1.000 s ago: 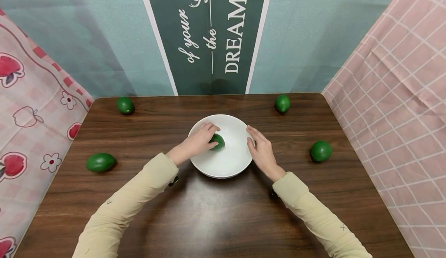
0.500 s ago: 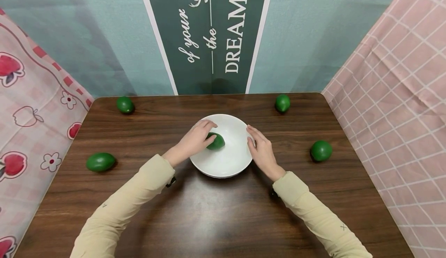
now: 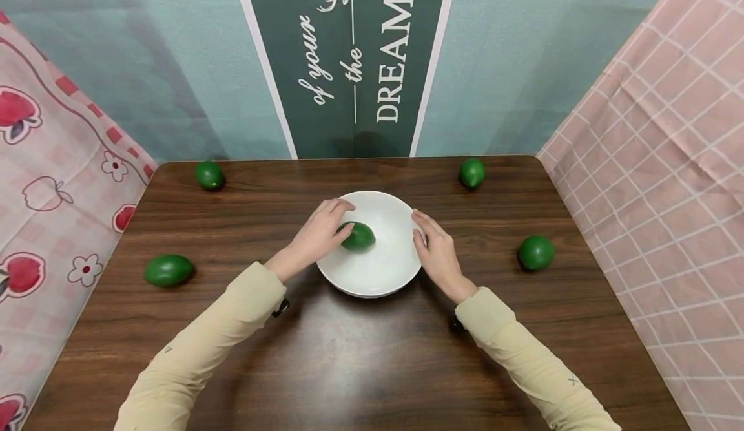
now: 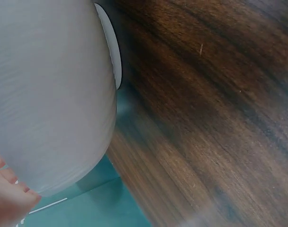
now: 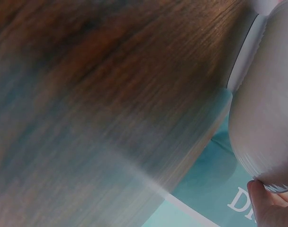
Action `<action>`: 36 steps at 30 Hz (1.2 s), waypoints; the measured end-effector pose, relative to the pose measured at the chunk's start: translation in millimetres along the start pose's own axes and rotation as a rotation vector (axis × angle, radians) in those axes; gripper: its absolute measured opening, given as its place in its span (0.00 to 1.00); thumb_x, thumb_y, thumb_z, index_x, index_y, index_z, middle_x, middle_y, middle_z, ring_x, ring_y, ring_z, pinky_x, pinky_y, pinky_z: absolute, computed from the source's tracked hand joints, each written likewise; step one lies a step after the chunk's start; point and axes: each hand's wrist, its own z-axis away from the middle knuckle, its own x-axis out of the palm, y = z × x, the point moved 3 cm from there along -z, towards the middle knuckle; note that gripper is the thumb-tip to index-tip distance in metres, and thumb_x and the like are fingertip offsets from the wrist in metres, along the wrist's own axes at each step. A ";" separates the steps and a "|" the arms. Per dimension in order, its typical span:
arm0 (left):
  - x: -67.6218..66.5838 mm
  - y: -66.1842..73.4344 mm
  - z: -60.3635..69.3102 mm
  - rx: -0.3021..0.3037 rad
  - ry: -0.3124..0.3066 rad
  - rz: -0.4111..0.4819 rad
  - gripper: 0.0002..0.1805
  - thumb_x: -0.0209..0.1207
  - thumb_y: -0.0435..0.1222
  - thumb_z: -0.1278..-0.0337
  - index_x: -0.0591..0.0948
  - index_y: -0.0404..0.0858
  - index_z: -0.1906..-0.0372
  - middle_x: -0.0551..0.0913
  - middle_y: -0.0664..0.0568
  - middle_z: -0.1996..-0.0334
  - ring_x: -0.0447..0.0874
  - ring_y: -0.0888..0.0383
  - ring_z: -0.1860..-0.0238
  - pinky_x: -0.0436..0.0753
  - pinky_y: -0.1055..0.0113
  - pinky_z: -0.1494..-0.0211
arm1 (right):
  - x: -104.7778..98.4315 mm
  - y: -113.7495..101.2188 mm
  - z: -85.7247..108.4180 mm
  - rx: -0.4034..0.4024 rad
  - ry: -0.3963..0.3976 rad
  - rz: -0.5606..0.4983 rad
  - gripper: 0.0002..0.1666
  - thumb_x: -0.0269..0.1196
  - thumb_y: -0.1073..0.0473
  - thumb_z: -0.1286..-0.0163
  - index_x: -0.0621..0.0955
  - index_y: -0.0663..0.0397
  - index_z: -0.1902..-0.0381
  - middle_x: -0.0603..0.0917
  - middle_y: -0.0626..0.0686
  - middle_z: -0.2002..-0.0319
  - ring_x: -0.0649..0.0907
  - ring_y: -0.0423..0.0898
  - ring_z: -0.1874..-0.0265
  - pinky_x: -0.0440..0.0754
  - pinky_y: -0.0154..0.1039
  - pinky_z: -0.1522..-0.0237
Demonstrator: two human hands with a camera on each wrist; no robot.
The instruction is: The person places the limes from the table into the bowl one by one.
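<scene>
A white bowl (image 3: 389,266) stands on the brown wooden table, with one green oval fruit (image 3: 360,237) lying inside it, left of centre. Over the bowl's left rim hovers my left hand (image 3: 318,229), fingers loosely bent; its thumb overlaps the fruit's left end, and I cannot tell whether they touch. My right hand (image 3: 438,253) rests at the bowl's right rim with fingers nearly straight. The bowl's outer wall (image 4: 54,94) fills much of the left wrist view. In the right wrist view, a fingertip touches the bowl (image 5: 265,113) at its rim.
Similar green fruits lie apart on the table: one back left (image 3: 209,175), one front left (image 3: 168,270), one back right (image 3: 471,173) and one right (image 3: 535,252). A teal cloth (image 3: 494,63) hangs behind; patterned cloths stand at both sides.
My left hand has drawn back to the left and away from the fruit, leaving more of it showing in the bowl. The right hand has stayed at the rim.
</scene>
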 end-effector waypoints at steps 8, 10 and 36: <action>-7.6 -3.7 4.1 -0.009 0.036 0.004 0.17 0.54 0.35 0.41 0.73 0.33 0.48 0.74 0.44 0.50 0.68 0.49 0.46 0.68 0.55 0.42 | 0.6 1.0 0.4 0.011 -0.006 0.002 0.20 0.53 0.65 0.34 0.75 0.64 0.44 0.75 0.56 0.43 0.73 0.50 0.43 0.72 0.44 0.45; -9.6 -5.5 5.0 -0.013 0.042 -0.001 0.17 0.54 0.35 0.42 0.73 0.33 0.48 0.74 0.44 0.51 0.69 0.49 0.46 0.68 0.55 0.41 | 0.6 0.9 0.5 0.009 -0.006 0.002 0.20 0.53 0.65 0.34 0.75 0.64 0.44 0.74 0.56 0.42 0.73 0.50 0.43 0.72 0.44 0.45; -32.7 -25.3 17.5 -0.076 -0.016 -0.057 0.20 0.53 0.37 0.41 0.72 0.32 0.46 0.75 0.41 0.50 0.70 0.46 0.46 0.69 0.49 0.43 | 0.3 1.1 1.1 0.010 -0.012 -0.006 0.20 0.52 0.65 0.33 0.75 0.64 0.44 0.74 0.55 0.42 0.73 0.49 0.43 0.73 0.44 0.46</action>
